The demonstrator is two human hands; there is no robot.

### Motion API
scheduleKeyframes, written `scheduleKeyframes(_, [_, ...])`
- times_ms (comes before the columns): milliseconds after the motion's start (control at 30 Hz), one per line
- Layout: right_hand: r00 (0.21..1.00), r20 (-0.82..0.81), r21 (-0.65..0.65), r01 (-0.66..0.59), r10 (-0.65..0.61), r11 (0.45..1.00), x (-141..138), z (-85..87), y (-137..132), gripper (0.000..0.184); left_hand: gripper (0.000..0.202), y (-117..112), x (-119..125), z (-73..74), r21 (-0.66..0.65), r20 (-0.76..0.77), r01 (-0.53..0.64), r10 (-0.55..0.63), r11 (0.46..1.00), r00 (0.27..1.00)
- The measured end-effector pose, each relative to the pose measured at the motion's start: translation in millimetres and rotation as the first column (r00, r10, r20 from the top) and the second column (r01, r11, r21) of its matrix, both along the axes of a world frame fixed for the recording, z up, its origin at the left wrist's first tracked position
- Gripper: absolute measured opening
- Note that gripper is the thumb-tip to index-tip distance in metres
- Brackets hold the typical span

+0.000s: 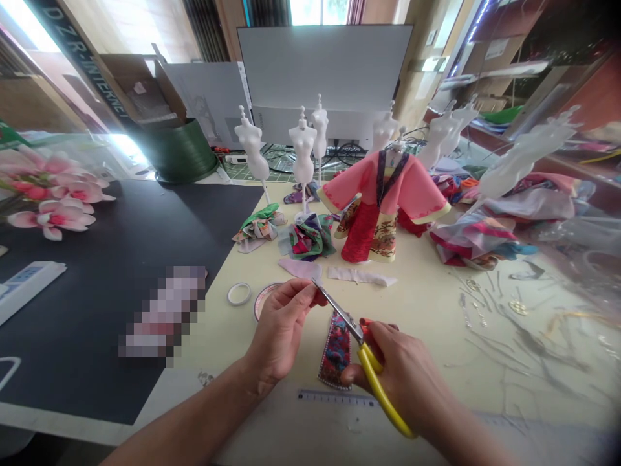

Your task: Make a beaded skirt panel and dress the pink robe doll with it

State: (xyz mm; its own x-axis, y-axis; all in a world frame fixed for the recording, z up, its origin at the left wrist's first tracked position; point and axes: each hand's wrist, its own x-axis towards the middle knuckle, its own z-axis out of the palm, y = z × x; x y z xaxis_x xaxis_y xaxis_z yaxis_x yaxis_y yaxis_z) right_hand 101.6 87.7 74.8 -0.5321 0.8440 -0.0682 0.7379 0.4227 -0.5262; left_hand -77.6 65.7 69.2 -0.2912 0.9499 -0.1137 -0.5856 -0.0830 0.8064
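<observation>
My right hand [402, 369] grips yellow-handled scissors [361, 349], the blades pointing up and left. My left hand [284, 327] is pinched on a small piece of cloth at the scissor tips, too small to make out well. A strip of flowered, dark-red embroidered fabric [336, 353] lies on the cream table [436, 304] just below the blades, between my hands. A clear ruler [334, 398] rests at the table's near edge.
A small mannequin in a pink and red robe [383, 207] stands behind. Bare white mannequins [302, 152], cloth scraps [308, 236], two tape rolls [239, 294], a black mat [97, 278] at left, pink flowers [53, 194], fabric heaps [485, 226] at right.
</observation>
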Motion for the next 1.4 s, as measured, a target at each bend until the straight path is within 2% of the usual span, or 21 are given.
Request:
scheduleKeyframes(267, [1.0, 0.023, 0.001, 0.006, -0.006, 1.0, 0.5, -1.6, -0.5, 0.033, 0.006, 0.0, 0.7, 0.0, -0.015, -0.008, -0.008, 0.008, 1.0, 1.0])
scheduleKeyframes(467, [1.0, 0.026, -0.047, 0.014, -0.013, 0.999, 0.0, -1.1, 0.3, 0.032, 0.008, 0.6, 0.5, -0.6, -0.02, -0.015, -0.016, 0.016, 1.0, 1.0])
scheduleKeyframes(1067, [0.996, 0.081, -0.053, 0.035, -0.031, 0.998, 0.0, -5.1, 0.2, 0.038, 0.007, -0.1, 0.4, -0.8, -0.006, -0.049, -0.026, 0.025, 1.0, 0.998])
scheduleKeyframes(1400, [0.999, 0.043, 0.029, 0.031, -0.032, 0.999, 0.7, -8.0, -0.2, 0.034, 0.005, 0.0, 0.8, -1.5, 0.006, -0.055, -0.023, 0.023, 1.0, 0.998])
